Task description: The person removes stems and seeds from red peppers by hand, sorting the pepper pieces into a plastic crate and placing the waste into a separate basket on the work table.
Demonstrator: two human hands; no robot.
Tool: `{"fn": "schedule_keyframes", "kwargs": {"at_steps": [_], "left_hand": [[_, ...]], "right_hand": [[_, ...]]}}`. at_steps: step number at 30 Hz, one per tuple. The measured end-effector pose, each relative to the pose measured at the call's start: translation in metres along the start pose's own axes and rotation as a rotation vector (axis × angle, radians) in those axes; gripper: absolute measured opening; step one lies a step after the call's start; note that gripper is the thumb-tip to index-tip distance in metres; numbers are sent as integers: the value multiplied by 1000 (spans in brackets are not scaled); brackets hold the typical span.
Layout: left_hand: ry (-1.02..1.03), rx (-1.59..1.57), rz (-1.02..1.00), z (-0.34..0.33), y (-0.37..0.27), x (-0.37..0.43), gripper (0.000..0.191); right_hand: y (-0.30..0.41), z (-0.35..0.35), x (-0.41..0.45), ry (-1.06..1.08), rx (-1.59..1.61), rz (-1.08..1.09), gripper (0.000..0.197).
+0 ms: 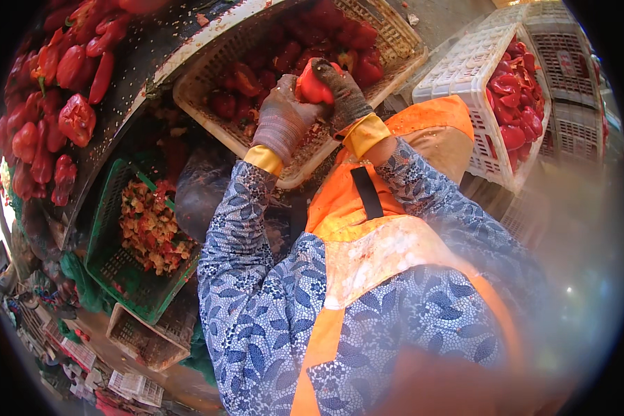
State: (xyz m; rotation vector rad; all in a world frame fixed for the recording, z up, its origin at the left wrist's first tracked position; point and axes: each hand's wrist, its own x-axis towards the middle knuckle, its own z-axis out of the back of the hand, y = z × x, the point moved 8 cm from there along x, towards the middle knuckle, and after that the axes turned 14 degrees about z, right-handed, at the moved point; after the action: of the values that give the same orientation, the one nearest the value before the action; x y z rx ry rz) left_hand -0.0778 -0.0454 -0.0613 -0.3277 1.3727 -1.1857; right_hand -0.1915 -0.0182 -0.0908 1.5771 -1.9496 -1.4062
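Observation:
A red bell pepper (316, 87) is held between my two gloved hands, above a pale plastic crate (312, 169). My left hand (287, 115), in a soiled striped knit glove, grips its left and lower side. From the upper right, my right hand (344, 92) wraps its dark, dirty fingers over the pepper. Whether the right hand also holds a small tool is hidden. More red peppers (291, 54) fill the far part of the crate, and pale seeds cling to its near side.
At upper left, whole red peppers (73, 67) are piled on a dark surface with a pale edge (208, 39). A green crate (101, 223) on the left contains pepper cores and scraps (153, 229). To the right, a white crate (455, 88) holds red peppers (515, 99), with stacked crates (569, 125) behind.

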Motion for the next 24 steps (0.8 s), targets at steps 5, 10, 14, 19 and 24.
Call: {"fn": "schedule_keyframes", "kwargs": {"at_steps": [5,10,14,19,24], "left_hand": [[4,-226,-22,-1,-3,-9,61],[72,-396,-340,0,-24,-18,70],[115,-310,-142,-8,-2,3,71],[188,-298,-210,-5,-15,-12,62],[138,-231,-253,-8,-17,-10,61]], "right_hand": [[8,-21,-13,257,146,-105,39],[0,-30,-14,133,655,-212,59],[-7,-26,-24,72,383,-153,63],[3,-31,-25,310,353,-302,61],[9,-16,-20,160,269,-173,39]]}}
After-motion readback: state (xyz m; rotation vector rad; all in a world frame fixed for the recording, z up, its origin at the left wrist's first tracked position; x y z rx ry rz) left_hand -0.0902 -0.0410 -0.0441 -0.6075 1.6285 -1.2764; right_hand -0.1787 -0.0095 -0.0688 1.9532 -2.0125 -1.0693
